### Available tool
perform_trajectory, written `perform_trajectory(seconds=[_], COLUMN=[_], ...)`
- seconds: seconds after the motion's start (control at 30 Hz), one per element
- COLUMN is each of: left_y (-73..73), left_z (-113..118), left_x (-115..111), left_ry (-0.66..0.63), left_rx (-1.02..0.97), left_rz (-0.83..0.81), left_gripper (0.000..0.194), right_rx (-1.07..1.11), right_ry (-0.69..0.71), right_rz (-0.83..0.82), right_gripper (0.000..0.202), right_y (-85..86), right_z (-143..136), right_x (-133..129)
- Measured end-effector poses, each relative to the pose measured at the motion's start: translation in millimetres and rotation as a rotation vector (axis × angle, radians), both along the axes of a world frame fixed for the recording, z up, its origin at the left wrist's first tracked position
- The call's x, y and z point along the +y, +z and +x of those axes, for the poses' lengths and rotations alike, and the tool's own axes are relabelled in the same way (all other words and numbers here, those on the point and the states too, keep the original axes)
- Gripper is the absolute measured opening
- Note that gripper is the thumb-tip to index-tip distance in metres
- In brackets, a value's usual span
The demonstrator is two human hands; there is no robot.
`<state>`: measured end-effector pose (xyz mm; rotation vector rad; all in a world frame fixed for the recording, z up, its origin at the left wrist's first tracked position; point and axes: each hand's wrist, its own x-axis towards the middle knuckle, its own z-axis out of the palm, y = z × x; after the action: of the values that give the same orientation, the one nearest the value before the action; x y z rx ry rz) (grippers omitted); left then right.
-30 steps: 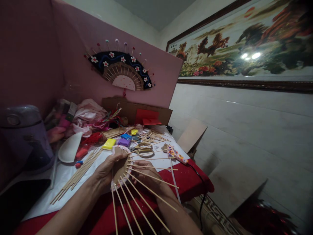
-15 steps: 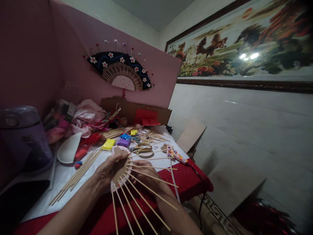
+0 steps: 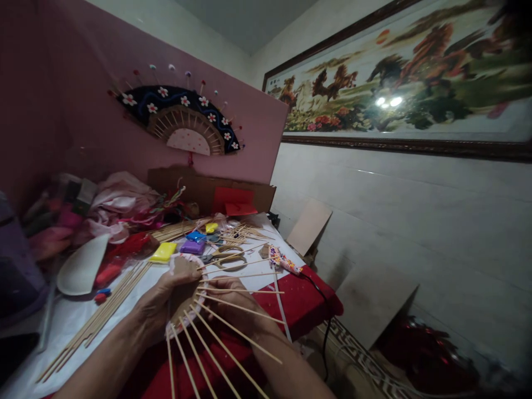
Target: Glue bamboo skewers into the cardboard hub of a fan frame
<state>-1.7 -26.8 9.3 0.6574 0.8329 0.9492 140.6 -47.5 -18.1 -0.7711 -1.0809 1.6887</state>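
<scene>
A half-round cardboard piece (image 3: 182, 295) with a pale, spotted border is between my hands, and several thin wooden sticks (image 3: 235, 339) fan out from its curved edge. My left hand (image 3: 160, 293) grips the straight side, its thumb lying on the cardboard near the top. Beneath the sticks, my right hand (image 3: 233, 302) is curled against the curved edge; the sticks partly cover its fingers. Beyond the piece lie gold-handled scissors (image 3: 228, 259). To the right, a flower-patterned glue gun (image 3: 286, 260) rests on the table.
Loose sticks (image 3: 100, 316) lie at left near a white half-round dish (image 3: 82, 265). Yellow (image 3: 163, 252) and purple (image 3: 193, 246) clay packs sit behind my hands. A decorated fan (image 3: 183, 119) is on the pink panel. A black cord (image 3: 326, 338) hangs over the table's right edge.
The view has swung slightly right, so the table and wall items sit farther left in the picture. Both hands keep their hold on the cardboard piece, with little visible change.
</scene>
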Motion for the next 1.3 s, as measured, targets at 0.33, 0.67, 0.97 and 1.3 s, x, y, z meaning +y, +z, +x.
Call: perform_trajectory(seconds=[0.33,0.67,0.97,1.3], left_y=[6.5,3.3,-2.9,-1.1], left_z=[2.2,1.2,1.6,1.5], left_x=[-1.7,3.2,1.6,2.0], left_ry=[0.015,0.028,0.041,0.032], left_rx=[-0.013,-0.032,0.023,-0.008], left_rz=[-0.015,-0.017,0.07,0.027], left_gripper=[0.019,0.022,0.022,0.029], right_rx=[0.128,0.089,0.138,0.131], right_ry=[0.08,0.054,0.068,0.049], right_rz=[0.037,-0.012,-0.004,0.012], right_gripper=[0.017,0.014,0.02,0.011], right_y=[-15.2,-5.6,-12.3,-10.9], right_z=[-1.1,-2.4,-3.1,-3.0], right_x=[6.5,-1.4,6.5,1.0])
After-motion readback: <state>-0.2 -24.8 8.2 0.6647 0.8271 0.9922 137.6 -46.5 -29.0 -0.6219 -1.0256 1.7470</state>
